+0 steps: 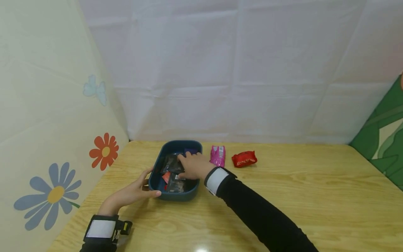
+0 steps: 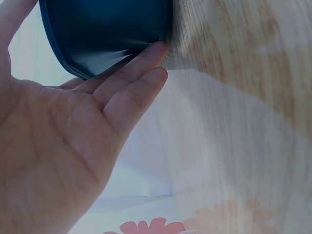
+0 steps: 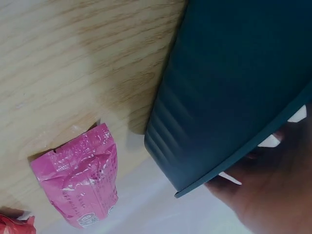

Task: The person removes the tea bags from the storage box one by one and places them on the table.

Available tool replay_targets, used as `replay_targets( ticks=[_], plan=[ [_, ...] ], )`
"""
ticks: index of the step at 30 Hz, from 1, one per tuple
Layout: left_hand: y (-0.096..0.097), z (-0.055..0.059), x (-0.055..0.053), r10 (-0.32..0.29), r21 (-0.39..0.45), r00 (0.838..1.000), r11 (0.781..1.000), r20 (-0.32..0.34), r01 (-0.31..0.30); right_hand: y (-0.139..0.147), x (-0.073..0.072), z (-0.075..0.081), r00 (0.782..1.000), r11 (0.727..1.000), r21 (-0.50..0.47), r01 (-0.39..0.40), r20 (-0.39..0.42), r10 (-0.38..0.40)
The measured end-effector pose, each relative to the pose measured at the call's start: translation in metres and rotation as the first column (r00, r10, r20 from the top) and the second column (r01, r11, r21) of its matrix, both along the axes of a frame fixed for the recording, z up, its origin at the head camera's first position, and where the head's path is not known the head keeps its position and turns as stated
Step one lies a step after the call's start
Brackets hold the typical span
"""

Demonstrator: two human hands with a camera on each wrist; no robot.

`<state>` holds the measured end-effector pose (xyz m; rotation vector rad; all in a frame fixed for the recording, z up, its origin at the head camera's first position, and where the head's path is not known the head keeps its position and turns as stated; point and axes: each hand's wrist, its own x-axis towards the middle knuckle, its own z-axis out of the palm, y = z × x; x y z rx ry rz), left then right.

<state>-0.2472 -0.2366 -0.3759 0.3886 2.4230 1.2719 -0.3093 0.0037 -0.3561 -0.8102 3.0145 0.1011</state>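
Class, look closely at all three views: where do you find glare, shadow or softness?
Head view: a bright glare spot on the wooden table at the bottom edge; left wrist view: pale sheen washing over the tabletop beyond the left hand; right wrist view: the right hand dark and soft, shadow beside the blue container.

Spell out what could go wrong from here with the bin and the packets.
1. The right hand reaches in among dark packets lying close together, so moving one might drag another along.
2. The left hand touches the bin only around its left side and near corner; a hard push by the right hand could perhaps make it slide or tip.
3. The pink packet lies just right of the bin and might get bumped.
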Motion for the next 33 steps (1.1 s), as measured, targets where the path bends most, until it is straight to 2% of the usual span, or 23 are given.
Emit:
replay_targets(
  ticks=[6,11,15,20,26,29,33],
  plan=[
    [0.001,0.000,0.000,0.008,0.002,1.000,1.000,0.012,-0.008,0.007,0.002,0.005,0.996,0.996,-0.054,-0.070,-0.065,0.066],
    [0.001,-0.002,0.001,-0.006,0.009,1.000,1.000,-0.009,0.006,0.025,0.006,0.010,0.991,0.980,-0.157,-0.123,-0.064,0.114],
    [0.000,-0.003,0.002,-0.013,0.015,1.000,1.000,-0.022,0.014,0.045,0.007,0.015,0.992,0.970,-0.214,-0.119,-0.066,0.107],
    [0.000,-0.003,0.002,-0.009,0.011,1.000,1.000,-0.027,0.009,0.070,0.006,0.017,0.992,0.967,-0.230,-0.108,-0.086,0.090],
    [0.000,-0.003,0.001,-0.007,0.003,1.000,1.000,-0.030,0.007,0.094,0.003,0.009,0.969,0.940,-0.281,-0.194,-0.206,0.139],
    [-0.001,-0.004,-0.001,-0.009,0.002,1.000,1.000,-0.029,0.009,0.106,0.003,0.007,0.958,0.928,-0.305,-0.214,-0.253,0.138],
    [0.000,-0.003,-0.002,0.016,-0.006,1.000,1.000,-0.017,-0.016,0.123,0.005,0.006,0.967,0.926,-0.335,-0.175,-0.233,0.098]
  ],
)
